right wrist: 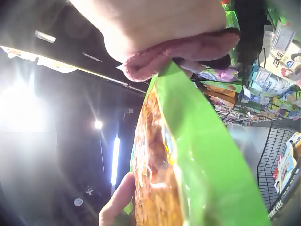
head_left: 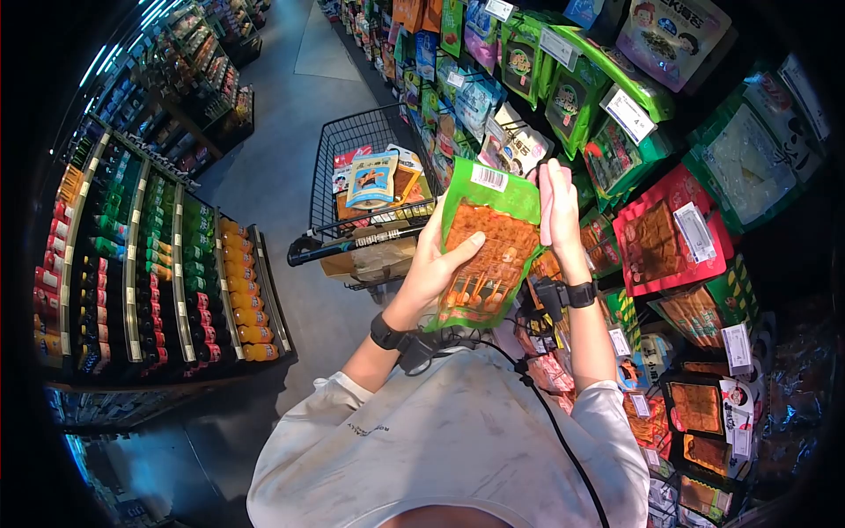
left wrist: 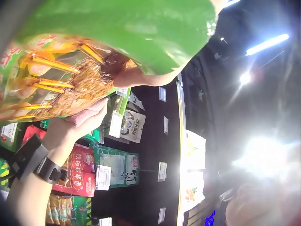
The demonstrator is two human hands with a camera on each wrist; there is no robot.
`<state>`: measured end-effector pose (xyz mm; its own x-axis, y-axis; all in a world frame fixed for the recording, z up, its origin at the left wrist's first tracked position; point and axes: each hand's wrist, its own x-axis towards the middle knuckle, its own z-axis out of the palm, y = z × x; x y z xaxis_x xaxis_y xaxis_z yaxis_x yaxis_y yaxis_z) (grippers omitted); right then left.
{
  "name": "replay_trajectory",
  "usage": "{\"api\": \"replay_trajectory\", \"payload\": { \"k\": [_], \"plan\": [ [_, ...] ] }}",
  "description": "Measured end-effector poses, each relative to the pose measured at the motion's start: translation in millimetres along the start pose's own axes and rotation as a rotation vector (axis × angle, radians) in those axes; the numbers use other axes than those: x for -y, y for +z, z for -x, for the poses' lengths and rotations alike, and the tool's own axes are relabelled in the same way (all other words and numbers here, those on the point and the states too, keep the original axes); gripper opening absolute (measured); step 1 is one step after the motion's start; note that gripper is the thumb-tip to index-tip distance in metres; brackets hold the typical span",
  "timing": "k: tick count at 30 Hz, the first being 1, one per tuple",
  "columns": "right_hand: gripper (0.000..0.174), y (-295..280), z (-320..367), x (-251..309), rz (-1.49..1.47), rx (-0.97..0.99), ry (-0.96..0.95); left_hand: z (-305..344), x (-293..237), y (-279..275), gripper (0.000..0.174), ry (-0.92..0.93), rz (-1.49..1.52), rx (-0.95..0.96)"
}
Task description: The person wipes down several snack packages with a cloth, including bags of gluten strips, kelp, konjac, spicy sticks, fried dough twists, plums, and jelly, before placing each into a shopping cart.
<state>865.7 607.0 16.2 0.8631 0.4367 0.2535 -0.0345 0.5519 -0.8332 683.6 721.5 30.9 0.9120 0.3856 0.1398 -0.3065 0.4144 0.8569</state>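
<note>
In the head view, my left hand [head_left: 431,267] grips a green-edged snack packet [head_left: 487,231] by its left side, thumb lying across the front. Through its clear window show reddish-brown food pieces on sticks, and a barcode label is at the top end. My right hand [head_left: 566,211] holds a pink cloth [head_left: 546,209] against the packet's right edge. The right wrist view shows the folded pink cloth [right wrist: 155,59] under the hand, touching the packet's green edge [right wrist: 202,122]. Part of the right hand's fingers is hidden behind the cloth there.
A black wire shopping cart [head_left: 352,145] stands ahead, with several packets such as a blue one [head_left: 372,181] inside. Hanging snack packs, including a red packet [head_left: 656,242], line the rack on the right. Drink shelves [head_left: 158,255] are at the left, beside the grey floor [head_left: 277,176].
</note>
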Motion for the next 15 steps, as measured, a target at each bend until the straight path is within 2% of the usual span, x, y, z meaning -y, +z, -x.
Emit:
{"api": "replay_trajectory", "payload": {
  "k": [2, 3, 4, 6, 7, 8, 11, 14, 15],
  "plan": [
    [0.035, -9, -6, -2, -0.015, 0.007, -0.081, 2, -8, 3, 0.069, 0.010, 0.057, -0.074],
    [0.040, -9, -14, -6, -0.044, -0.123, -0.184, 3, -13, 4, 0.067, 0.015, 0.085, -0.111],
    [0.045, -16, -10, -3, 0.094, -0.350, -0.009, 1, -18, 2, 0.063, 0.038, 0.101, -0.147],
    [0.046, -22, -2, -4, 0.210, -0.273, 0.110, -2, -28, -2, 0.066, 0.034, 0.099, -0.154],
    [0.046, -18, 4, 9, 0.237, 0.009, 0.225, -4, -28, -2, 0.065, 0.059, 0.082, -0.172],
    [0.048, -3, 16, 8, 0.116, -0.091, 0.367, -6, -24, -2, 0.066, 0.066, 0.081, -0.188],
    [0.051, 23, 33, 9, -0.041, 0.130, 0.314, -12, -10, -9, 0.067, 0.092, 0.083, -0.234],
    [0.048, 23, 43, 18, 0.118, 0.303, 0.275, -13, -13, -18, 0.055, 0.097, 0.070, -0.276],
    [0.044, 22, 43, 13, 0.164, 0.306, 0.258, -13, -10, -22, 0.054, 0.106, 0.049, -0.275]
  ]
}}
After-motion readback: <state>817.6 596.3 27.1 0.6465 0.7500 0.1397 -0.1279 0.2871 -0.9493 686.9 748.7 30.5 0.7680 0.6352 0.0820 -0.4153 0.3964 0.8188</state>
